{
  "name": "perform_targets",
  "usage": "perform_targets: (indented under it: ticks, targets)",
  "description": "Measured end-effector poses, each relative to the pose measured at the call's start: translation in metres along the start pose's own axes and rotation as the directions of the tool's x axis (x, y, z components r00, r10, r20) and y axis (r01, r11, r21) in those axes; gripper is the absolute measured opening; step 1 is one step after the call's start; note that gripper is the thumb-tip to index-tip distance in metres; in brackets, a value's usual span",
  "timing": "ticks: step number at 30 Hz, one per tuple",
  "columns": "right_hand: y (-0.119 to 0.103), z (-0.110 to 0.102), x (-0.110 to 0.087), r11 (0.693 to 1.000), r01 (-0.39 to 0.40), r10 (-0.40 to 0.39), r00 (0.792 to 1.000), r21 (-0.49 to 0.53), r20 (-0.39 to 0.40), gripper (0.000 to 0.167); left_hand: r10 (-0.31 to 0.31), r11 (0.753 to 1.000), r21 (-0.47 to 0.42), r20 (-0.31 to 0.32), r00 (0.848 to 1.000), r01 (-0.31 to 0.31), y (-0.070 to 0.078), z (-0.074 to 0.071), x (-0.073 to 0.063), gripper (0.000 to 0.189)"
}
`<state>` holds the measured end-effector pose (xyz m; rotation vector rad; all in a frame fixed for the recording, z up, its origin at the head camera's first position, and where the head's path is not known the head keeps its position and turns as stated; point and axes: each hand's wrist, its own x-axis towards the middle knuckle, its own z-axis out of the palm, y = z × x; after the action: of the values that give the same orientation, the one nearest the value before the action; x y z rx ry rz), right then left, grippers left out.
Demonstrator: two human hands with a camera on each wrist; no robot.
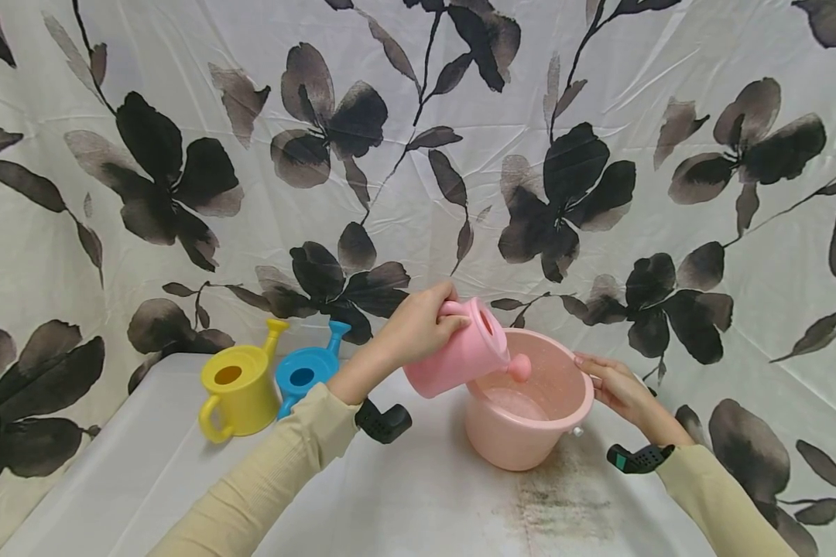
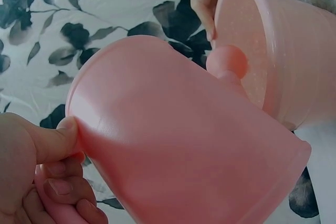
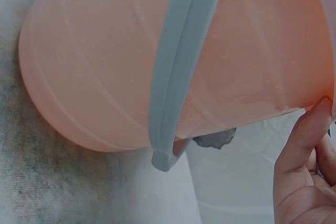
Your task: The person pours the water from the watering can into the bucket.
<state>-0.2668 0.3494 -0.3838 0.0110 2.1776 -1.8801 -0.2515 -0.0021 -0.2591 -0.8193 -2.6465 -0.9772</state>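
The yellow can stands at left on the table, the blue can just beside it. The left hand has its grip curled round the handle of the pink can, which tilts with its spout head over the mouth of the upright bucket. At right, the right hand pinches the bucket's rim.

White cloth printed with dark flowers and leaves hangs behind a white table bearing dark smudges.
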Motion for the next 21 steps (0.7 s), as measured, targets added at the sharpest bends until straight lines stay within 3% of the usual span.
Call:
perform_targets:
  ticks: [21]
  targets:
    - [0.001,0.008,-0.012,0.999,-0.006,0.005,0.999,-0.044,-0.035,0.069,0.034,0.999,-0.013,0.009,0.999,-0.034,0.000,-0.001,-0.006,0.017]
